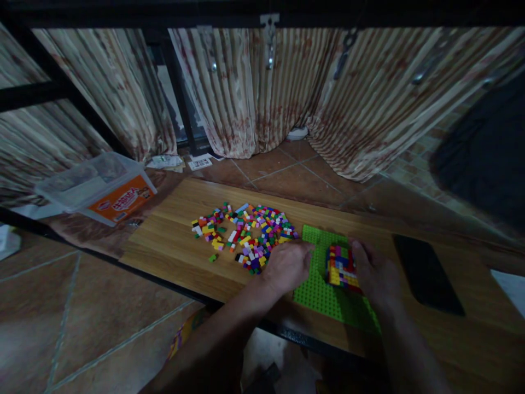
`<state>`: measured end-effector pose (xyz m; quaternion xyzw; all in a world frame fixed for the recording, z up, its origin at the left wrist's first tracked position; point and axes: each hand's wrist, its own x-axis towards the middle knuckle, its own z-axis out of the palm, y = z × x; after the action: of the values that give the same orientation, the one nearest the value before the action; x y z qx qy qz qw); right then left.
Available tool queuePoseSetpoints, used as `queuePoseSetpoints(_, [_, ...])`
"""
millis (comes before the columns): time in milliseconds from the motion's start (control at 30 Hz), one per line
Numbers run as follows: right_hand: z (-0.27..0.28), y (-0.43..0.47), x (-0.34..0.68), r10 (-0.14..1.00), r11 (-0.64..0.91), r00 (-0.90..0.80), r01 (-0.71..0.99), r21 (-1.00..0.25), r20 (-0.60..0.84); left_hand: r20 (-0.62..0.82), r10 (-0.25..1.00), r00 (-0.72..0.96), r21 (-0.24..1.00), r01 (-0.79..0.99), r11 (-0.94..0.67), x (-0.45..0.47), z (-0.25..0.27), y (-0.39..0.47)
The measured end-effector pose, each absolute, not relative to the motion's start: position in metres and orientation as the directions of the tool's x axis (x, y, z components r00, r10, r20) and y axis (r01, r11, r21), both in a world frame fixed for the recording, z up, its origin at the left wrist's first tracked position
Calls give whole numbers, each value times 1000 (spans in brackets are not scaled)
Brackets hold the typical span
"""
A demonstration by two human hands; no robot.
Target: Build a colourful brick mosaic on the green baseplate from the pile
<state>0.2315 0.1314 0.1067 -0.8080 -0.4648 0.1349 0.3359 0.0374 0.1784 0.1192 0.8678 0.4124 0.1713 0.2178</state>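
Observation:
A block built of multicoloured toy bricks [339, 267] is over the green studded baseplate [318, 293]; I cannot tell whether it is attached or raised slightly. My right hand [379, 276] grips the block's right side, hiding that end. Over the baseplate's left edge, my left hand [289, 265] is closed, its fingertips pinched together and pointing at the block. Anything small between those fingers is too dim to make out. Just beyond the left hand lies a spread pile of loose toy bricks [250, 227] in many colours.
The wooden table [164, 235] bears a dark flat panel [429, 276] on the right. A clear plastic box [98, 186] with an orange label stands beyond its left end. Striped curtains [254, 98] hang behind, and papers [200, 162] lie on the tiled floor.

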Motion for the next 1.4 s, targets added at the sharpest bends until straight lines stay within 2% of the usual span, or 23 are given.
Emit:
queuePoseSetpoints(100, [108, 132, 231, 844, -348, 526, 683, -642, 102, 74, 847, 527, 462, 734, -497, 25, 123, 188])
queuePoseSetpoints(233, [106, 133, 231, 851, -322, 511, 696, -642, 126, 84, 911, 404, 375, 834, -405, 11, 122, 197])
queuePoseSetpoints(400, [106, 133, 230, 847, -303, 510, 694, -652, 149, 101, 919, 381, 294, 871, -394, 6, 120, 200])
queuePoseSetpoints(867, [110, 129, 231, 843, -269, 518, 640, -720, 146, 82, 888, 452, 268, 848, -457, 20, 123, 194])
queuePoseSetpoints(1400, [109, 130, 231, 835, -251, 528, 613, -749, 153, 72, 904, 422, 250, 869, -426, 17, 122, 195])
